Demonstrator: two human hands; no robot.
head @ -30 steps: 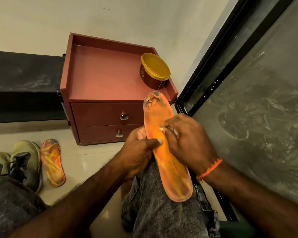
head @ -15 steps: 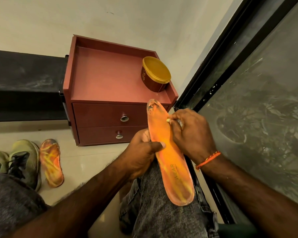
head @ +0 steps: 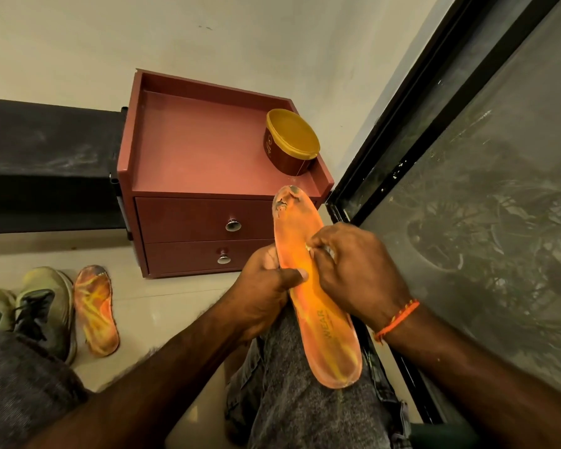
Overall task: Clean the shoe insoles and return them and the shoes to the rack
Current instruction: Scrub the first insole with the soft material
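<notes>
the left hand (head: 266, 296) grips an orange insole (head: 314, 299) resting on the person's knee in front of the red drawer cabinet (head: 208, 176), while the right hand (head: 353, 270) pinches something small and pale against it. left of the cabinet, on the pale tiled floor (head: 162, 306), lie a second insole (head: 96, 311) and two shoes (head: 42, 306); a yellow-lidded tub (head: 292, 145) sits on the cabinet top.

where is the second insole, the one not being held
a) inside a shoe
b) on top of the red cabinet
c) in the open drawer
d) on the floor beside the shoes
d: the second insole lies flat on the floor, just right of the shoes, while the left hand holds the other insole on the lap.
</notes>
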